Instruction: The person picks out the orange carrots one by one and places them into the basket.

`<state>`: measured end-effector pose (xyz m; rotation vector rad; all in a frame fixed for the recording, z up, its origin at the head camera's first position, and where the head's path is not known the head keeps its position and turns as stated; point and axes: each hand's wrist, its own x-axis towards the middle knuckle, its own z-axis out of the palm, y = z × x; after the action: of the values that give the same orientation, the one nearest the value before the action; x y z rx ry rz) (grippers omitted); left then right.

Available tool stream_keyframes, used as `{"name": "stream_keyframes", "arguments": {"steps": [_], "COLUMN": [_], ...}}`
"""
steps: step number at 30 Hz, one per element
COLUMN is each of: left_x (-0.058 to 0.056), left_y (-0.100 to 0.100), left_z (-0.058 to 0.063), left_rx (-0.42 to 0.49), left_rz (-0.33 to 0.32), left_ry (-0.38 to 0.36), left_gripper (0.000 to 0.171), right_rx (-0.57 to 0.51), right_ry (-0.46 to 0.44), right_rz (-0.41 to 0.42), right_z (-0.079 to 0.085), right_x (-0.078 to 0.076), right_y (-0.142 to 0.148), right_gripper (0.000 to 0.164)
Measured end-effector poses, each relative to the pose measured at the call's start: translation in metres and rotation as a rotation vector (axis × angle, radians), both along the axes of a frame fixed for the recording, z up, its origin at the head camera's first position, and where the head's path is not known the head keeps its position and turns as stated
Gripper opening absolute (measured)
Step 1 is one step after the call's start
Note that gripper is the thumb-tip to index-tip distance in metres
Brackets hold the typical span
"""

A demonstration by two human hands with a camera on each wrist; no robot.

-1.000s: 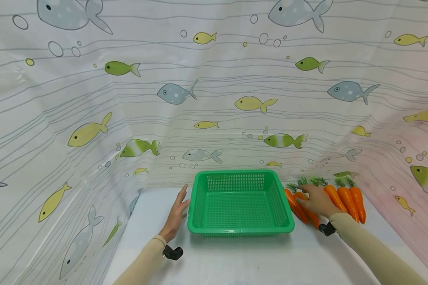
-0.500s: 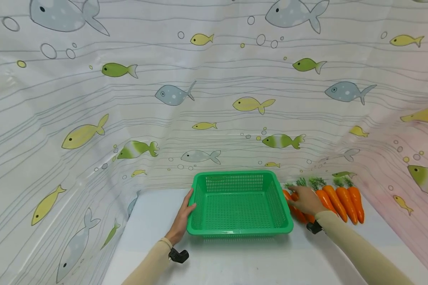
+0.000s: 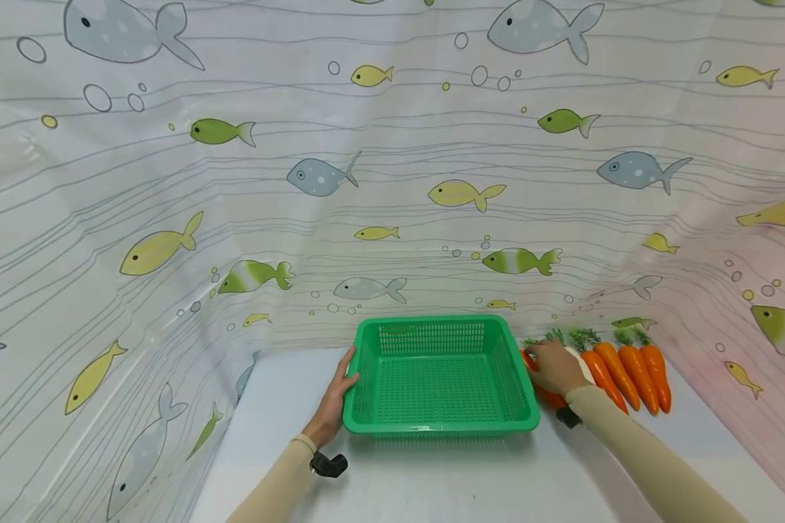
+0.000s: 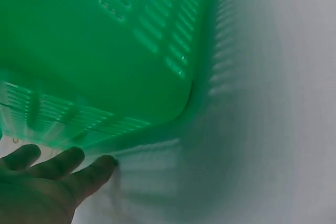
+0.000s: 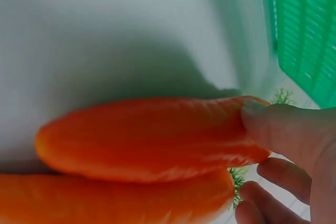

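At lower right, pinching carrot [image 5: 152,137] by one end with right fingers [image 5: 289,124], so may slip. Holding left fingers [image 4: 94,177] spread beside basket [image 3: 435,427].

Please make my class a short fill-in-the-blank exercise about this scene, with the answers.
1. The plastic basket is coloured ____.
2. The bodies of the carrots are coloured ____.
3. The right hand has its thumb on a ____.
4. The animals printed on the backdrop are ____.

Answers: green; orange; carrot; fish.
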<state>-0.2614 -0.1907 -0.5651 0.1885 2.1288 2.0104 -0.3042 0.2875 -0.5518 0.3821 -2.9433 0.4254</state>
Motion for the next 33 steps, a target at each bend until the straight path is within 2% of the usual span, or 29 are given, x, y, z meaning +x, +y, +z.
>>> {"name": "stream_keyframes", "arguments": {"steps": [3,9,11,16,27,31,33], "left_x": [-0.003,-0.004,-0.004,-0.005,-0.008,-0.006,-0.006], "left_y": [0.0,0.004,0.004,0.005,0.006,0.007,0.007], "left_z": [-0.004,-0.01,-0.011,-0.012,-0.01,-0.01,-0.011], "left_rx": [0.023,0.019,0.028,0.05,0.067,0.052,0.046], "left_rz": [0.017,0.035,0.042,0.047,0.047,0.053,0.057], "left_ry": [0.006,0.031,0.038,0.046,0.057,0.049,0.044], "left_gripper": [0.062,0.063,0.063,0.061,0.056,0.056,0.056], "right_rx": [0.0,0.015,0.02,0.041,-0.011,-0.064,-0.116], "right_ry": [0.015,0.038,0.052,0.069,-0.044,-0.045,-0.043], "right_rz": [0.015,0.05,0.052,0.045,0.028,0.003,-0.006], "right_z": [-0.003,-0.009,-0.009,-0.008,-0.005,-0.008,-0.007], "right_x": [-0.002,-0.004,-0.004,-0.007,-0.013,-0.013,-0.012], "right_y": [-0.006,-0.013,-0.015,-0.017,-0.016,-0.015,-0.013], "right_gripper": [0.035,0.01,0.007,0.006,0.017,0.011,0.02]}}
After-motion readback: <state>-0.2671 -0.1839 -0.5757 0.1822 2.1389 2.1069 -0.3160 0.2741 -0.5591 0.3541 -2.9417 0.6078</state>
